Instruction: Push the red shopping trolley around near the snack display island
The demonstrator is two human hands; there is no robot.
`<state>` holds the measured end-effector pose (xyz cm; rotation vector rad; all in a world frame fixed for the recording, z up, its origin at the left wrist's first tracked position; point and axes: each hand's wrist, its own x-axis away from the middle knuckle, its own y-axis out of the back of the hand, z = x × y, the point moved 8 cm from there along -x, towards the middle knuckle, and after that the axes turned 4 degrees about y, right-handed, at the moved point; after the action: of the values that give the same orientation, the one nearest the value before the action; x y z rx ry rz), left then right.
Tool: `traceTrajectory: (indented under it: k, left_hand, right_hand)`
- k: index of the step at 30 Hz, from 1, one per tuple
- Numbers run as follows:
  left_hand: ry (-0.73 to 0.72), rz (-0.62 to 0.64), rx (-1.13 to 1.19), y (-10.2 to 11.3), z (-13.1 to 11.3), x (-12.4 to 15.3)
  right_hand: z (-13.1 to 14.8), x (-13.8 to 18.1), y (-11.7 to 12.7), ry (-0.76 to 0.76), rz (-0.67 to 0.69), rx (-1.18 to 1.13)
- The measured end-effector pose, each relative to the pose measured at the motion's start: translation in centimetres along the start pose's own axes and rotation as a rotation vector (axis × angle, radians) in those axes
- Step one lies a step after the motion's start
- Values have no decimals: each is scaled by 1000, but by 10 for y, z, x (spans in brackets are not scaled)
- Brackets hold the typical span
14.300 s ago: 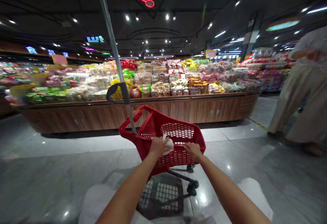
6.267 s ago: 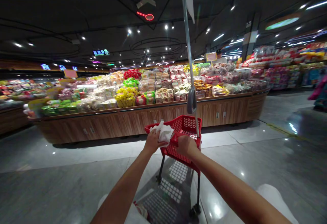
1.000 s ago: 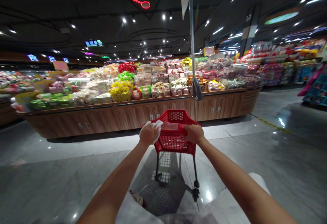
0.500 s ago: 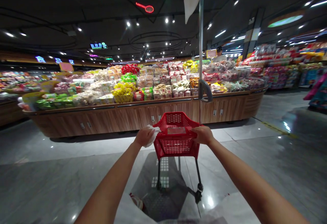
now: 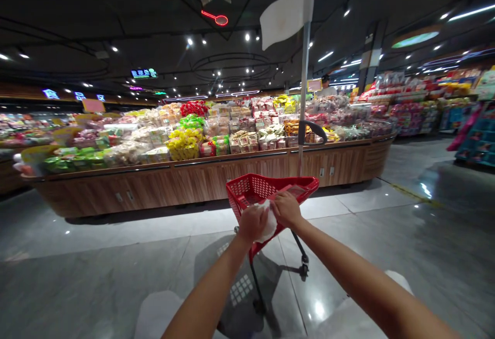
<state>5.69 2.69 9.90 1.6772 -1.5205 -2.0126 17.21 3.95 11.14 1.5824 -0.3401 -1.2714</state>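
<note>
The red shopping cart (image 5: 266,188) stands skewed on the grey floor (image 5: 116,277), near the front edge of the wooden display stand (image 5: 263,166), so its handle (image 5: 310,185) slants toward the person. The left hand (image 5: 252,222) has its grip closed round a crumpled white cloth (image 5: 269,226), bunched at the handle's near corner, presumably so that soft folds rather than bare fingers meet the plastic. Just beside it, the right hand (image 5: 285,209) has its grip curled over the handle; since the cart rides on wheels, this hold likely steadies it. A pole (image 5: 305,66) carrying a white flag (image 5: 288,17) rises by the handle's far end, probably mounted tall to be seen; its foot is hard to make out.
</note>
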Motion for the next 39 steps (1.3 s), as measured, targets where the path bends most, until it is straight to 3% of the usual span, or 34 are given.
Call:
traceTrajectory:
  k: [2, 5, 12, 17, 21, 24, 29, 35, 39]
  left_hand:
    - [-62, 15, 72, -6, -6, 5]
    - [-86, 26, 126, -16, 4, 12]
    - [165, 109, 104, -40, 73, 16]
    - [241, 102, 91, -46, 89, 20]
    - [318, 57, 123, -50, 80, 23]
    - [322, 13, 133, -52, 68, 23]
    - [289, 12, 26, -58, 44, 18]
    - [187, 49, -13, -69, 13, 20]
    - [162, 127, -49, -92, 3, 29]
  right_hand:
    - [-5, 5, 2, -20, -30, -18]
    - [-14, 17, 8, 91, -29, -119]
    - [-41, 21, 17, 75, 70, -115]
    - [-9, 19, 15, -22, 309, -32]
    - [35, 25, 11, -130, 425, 67]
    - [44, 23, 0, -225, 513, 172]
    - [30, 6, -22, -295, 601, 207]
    - [5, 14, -23, -171, 466, 234]
    - [-27, 35, -15, -143, 450, 288]
